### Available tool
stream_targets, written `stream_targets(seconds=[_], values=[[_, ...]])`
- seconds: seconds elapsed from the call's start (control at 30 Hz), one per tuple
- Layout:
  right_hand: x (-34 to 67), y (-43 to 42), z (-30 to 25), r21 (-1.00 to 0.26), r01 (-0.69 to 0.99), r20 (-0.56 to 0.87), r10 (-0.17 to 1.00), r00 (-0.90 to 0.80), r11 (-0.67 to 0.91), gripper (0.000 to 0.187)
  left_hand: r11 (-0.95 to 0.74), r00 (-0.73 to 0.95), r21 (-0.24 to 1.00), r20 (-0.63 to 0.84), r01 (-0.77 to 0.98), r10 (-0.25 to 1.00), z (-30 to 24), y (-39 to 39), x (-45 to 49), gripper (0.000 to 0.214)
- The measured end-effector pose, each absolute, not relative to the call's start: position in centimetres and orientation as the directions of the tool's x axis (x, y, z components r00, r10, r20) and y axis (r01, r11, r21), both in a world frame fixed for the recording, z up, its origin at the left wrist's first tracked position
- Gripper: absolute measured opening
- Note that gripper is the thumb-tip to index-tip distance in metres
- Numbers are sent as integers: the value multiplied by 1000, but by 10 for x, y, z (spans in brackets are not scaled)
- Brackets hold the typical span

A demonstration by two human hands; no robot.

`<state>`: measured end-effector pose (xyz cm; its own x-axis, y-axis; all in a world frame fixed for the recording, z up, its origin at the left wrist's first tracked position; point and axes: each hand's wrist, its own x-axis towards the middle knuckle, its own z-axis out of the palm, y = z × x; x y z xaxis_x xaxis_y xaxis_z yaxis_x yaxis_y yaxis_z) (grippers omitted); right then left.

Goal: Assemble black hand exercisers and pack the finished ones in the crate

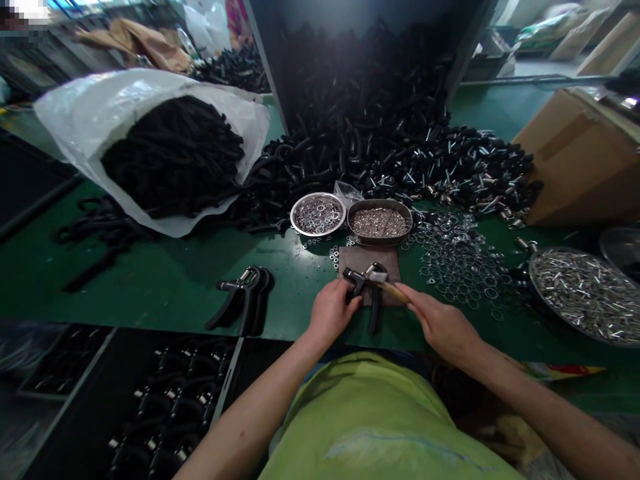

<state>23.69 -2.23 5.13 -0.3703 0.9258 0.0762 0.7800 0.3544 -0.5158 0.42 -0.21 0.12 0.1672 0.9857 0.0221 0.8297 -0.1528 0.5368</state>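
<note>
A black hand-grip exerciser (369, 293) lies on a small brown pad (387, 261) near the front edge of the green table (165, 273). My left hand (330, 310) is closed on its left handle. My right hand (440, 323) is closed on a hammer with a wooden handle (395, 291); the hammer's metal head rests on top of the grip exerciser. Behind the pad stand a round metal dish of rings (318, 214) and an oval metal dish of small parts (380, 222).
Several finished grip exercisers (245, 297) lie to the left. A big heap of black handles (380, 133) fills the back, beside a white bag of black parts (170, 153). Loose rings (460, 260), a pan of pins (585, 293) and a cardboard box (580, 160) sit right. Trays (165, 407) stand below.
</note>
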Motion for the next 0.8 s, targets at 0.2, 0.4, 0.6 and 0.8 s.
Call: stream_targets(seconds=[0.2, 0.4, 0.6, 0.8], values=[[229, -10, 64, -563, 761, 92, 940, -329, 321, 44, -157, 169, 514, 25, 843, 985, 0, -1, 6, 11], [237, -22, 111, -631, 738, 163, 971, -175, 239, 44, -156, 167, 511, 24, 845, 986, 2, -1, 6, 12], [251, -20, 105, -656, 740, 174, 984, -47, 151, 42, -156, 183, 508, -5, 847, 983, 4, 2, 4, 12], [258, -10, 77, -650, 755, 90, 995, -35, 85, 42, -158, 188, 521, -6, 839, 982, 2, 2, 5, 13]])
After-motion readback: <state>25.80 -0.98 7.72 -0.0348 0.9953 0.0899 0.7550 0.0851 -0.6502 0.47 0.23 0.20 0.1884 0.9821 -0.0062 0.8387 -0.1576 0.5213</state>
